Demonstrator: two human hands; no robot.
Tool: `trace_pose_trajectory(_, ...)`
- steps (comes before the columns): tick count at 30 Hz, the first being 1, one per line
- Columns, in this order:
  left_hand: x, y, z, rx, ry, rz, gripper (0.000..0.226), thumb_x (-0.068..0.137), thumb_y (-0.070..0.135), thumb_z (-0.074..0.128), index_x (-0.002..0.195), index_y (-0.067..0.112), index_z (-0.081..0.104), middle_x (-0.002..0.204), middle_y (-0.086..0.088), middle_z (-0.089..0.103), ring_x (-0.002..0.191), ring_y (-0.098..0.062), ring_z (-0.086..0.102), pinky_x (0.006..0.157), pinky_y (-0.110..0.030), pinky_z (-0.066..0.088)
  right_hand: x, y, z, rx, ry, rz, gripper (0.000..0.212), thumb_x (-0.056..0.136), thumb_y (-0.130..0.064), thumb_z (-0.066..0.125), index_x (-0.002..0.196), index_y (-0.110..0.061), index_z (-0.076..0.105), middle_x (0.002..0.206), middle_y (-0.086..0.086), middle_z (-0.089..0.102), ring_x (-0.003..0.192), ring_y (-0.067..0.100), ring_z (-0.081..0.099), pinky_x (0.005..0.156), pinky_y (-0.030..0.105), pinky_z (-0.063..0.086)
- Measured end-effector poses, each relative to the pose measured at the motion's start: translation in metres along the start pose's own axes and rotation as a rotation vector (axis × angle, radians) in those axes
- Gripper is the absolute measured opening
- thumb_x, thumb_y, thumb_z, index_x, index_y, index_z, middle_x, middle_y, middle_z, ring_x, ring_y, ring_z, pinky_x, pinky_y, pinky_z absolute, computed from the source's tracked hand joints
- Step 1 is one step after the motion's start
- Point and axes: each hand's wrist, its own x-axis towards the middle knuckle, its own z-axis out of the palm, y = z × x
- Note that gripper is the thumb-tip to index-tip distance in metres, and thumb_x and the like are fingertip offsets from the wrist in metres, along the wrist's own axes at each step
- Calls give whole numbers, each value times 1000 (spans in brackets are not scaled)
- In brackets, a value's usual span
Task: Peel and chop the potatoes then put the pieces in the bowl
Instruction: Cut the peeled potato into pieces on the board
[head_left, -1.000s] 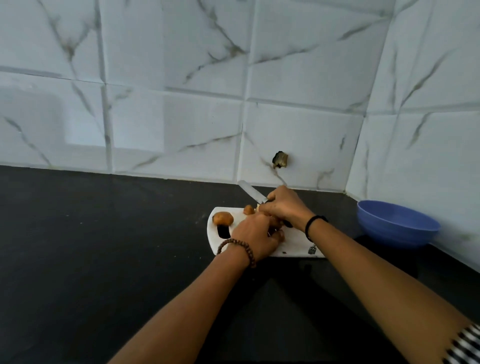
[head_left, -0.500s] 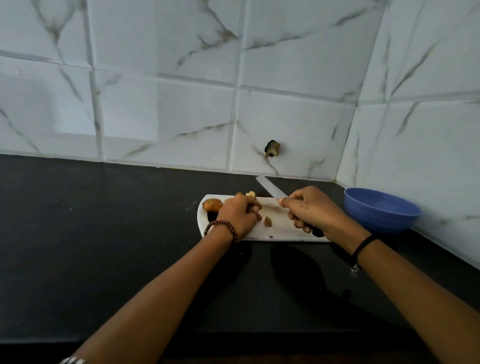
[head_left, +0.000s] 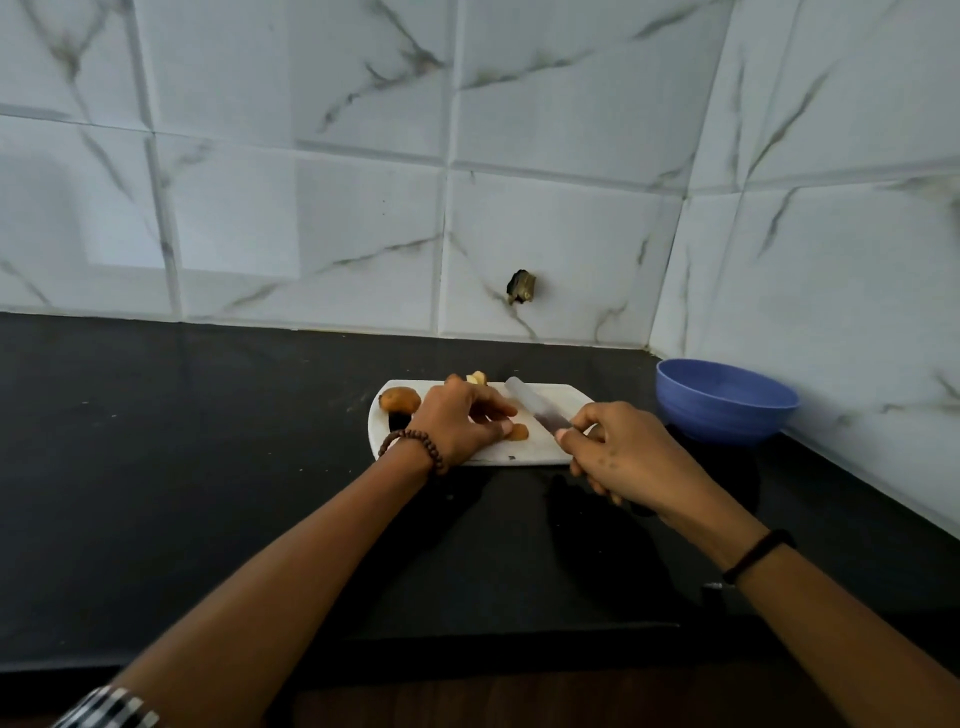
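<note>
1. Black desk (head_left: 208, 467) carries it all. White cutting board (head_left: 569, 397) lies near the back wall, prob. so both hands reach it square-on.
2. Far L of board: whole potato (head_left: 400, 400), brown skin on, parked clear of the blade. Judged to be waiting its turn.
3. L hand (head_left: 457, 421), bead bracelet (head_left: 415, 447) at wrist, lies knuckles-up on the board w/ fingers bent down. A small orange-brown potato piece (head_left: 518, 432) sits right at its thumb tip, seemingly being steadied. Whether the hand pinches it or only rests there: can't tell.
4. Pale cut bit (head_left: 477, 378) sits at the board's far edge, behind the L hand, out of the cutting zone.
5. Knife (head_left: 535, 408): blade slants over the board, tip pointing away & left, just R of the piece and apart from it. Looks lined up for a next cut.
6. R hand (head_left: 618, 452) is clenched round the knife handle, which is hidden in the fist. Black wristband (head_left: 758, 556) on that arm.
7. Blue bowl (head_left: 724, 400) stands far R in the corner, off the board, near the knife hand, handy for sweeping pieces in. No pieces visible inside from this angle, so the task looks early: chopping under way, one potato untouched.
</note>
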Motion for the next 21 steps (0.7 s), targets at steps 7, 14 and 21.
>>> trace_pose_trajectory(7, 3, -2, 2, 22, -4, -42, 24, 76, 45, 76, 92, 27, 76, 106, 0, 63, 94, -9, 60, 78, -19, 42, -6, 4, 2, -15, -15, -29, 33, 100, -35, 55, 133, -27, 54, 82, 0, 71, 47, 5, 57, 42, 16, 42)
trace_pose_trajectory(14, 2, 0, 4, 38, 18, -10, 15, 77, 45, 75, 87, 33, 75, 101, 1, 67, 89, -7, 61, 84, -28, 52, 2, 0, 9, -119, -3, -105, 41, 100, -34, 52, 141, -27, 52, 98, 6, 68, 54, 16, 65, 46, 23, 47)
trace_pose_trajectory(21, 0, 2, 4, 55, 41, 14, 11, 81, 38, 73, 88, 29, 75, 93, 1, 69, 92, -7, 59, 86, -27, 49, 6, -9, 12, -225, 4, -131, 38, 101, -30, 51, 138, -23, 57, 90, 6, 70, 68, 20, 68, 63, 33, 58)
